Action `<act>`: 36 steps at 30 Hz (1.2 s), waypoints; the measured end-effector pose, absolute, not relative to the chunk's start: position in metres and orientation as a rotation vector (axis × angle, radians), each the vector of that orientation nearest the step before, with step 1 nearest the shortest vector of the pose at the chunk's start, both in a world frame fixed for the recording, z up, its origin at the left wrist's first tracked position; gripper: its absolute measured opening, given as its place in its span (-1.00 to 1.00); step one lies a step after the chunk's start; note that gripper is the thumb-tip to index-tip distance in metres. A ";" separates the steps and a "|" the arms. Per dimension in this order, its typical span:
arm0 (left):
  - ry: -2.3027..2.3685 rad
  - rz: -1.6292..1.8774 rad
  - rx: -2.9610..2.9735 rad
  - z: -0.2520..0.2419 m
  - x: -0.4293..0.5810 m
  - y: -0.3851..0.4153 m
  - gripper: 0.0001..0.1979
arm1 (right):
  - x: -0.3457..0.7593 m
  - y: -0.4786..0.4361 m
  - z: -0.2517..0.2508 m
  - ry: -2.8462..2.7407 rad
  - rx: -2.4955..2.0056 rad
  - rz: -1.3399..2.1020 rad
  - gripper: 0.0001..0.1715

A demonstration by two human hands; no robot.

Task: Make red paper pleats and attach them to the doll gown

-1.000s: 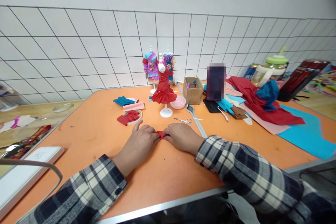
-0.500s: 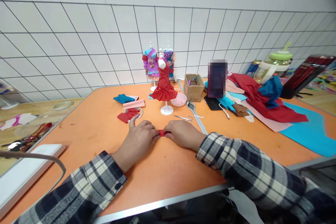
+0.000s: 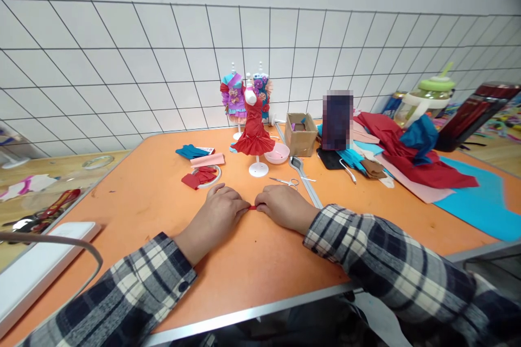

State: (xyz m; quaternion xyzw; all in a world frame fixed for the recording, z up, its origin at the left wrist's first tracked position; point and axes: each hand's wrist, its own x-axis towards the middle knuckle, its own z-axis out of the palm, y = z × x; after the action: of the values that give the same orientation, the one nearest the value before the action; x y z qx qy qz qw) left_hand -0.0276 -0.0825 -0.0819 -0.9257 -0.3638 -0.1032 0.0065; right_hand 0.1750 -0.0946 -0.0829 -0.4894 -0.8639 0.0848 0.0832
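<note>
Between my two hands a narrow strip of red crepe-like paper shows just above the orange tabletop; most of it is hidden under my fingers. My left hand pinches one end, and my right hand pinches the other, both closed. Beyond them stands a small white dress form wearing a ruffled red dress. Small scissors lie just past my right hand. A roll of tape with red scraps lies past my left hand.
Two more dressed forms stand behind the red one. A pink bowl, a cardboard box and a phone stand at the back. Coloured sheets cover the right side. A white power strip lies at left.
The red piece between my fingers now shows as a thinner strip than before. My raised left thumb has come down toward the fingers.
</note>
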 end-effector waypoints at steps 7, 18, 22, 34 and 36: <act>-1.113 -0.394 -2.874 -0.081 -0.029 -0.085 -0.76 | 0.180 -0.097 -0.084 -2.567 -1.449 0.259 -0.74; -1.186 -0.486 -2.775 -0.075 -0.021 -0.095 -0.67 | 0.175 -0.102 -0.081 -2.606 -1.488 0.018 -0.75; -1.197 -0.536 -2.716 -0.076 -0.018 -0.101 -0.75 | 0.171 -0.111 -0.074 -2.669 -1.425 -0.098 -0.72; -1.086 -0.537 -2.771 -0.083 -0.020 -0.093 -0.79 | 0.170 -0.109 -0.087 -2.573 -1.357 0.037 -0.68; -1.064 -0.520 -2.797 -0.085 -0.021 -0.092 -0.79 | 0.169 -0.107 -0.089 -2.573 -1.327 0.086 -0.69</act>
State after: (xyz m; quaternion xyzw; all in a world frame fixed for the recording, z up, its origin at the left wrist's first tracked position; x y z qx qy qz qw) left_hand -0.0212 -0.0920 -0.0850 -0.9196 -0.3497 -0.1711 0.0520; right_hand 0.1689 -0.1070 -0.0889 -0.4549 -0.8816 0.0295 0.1222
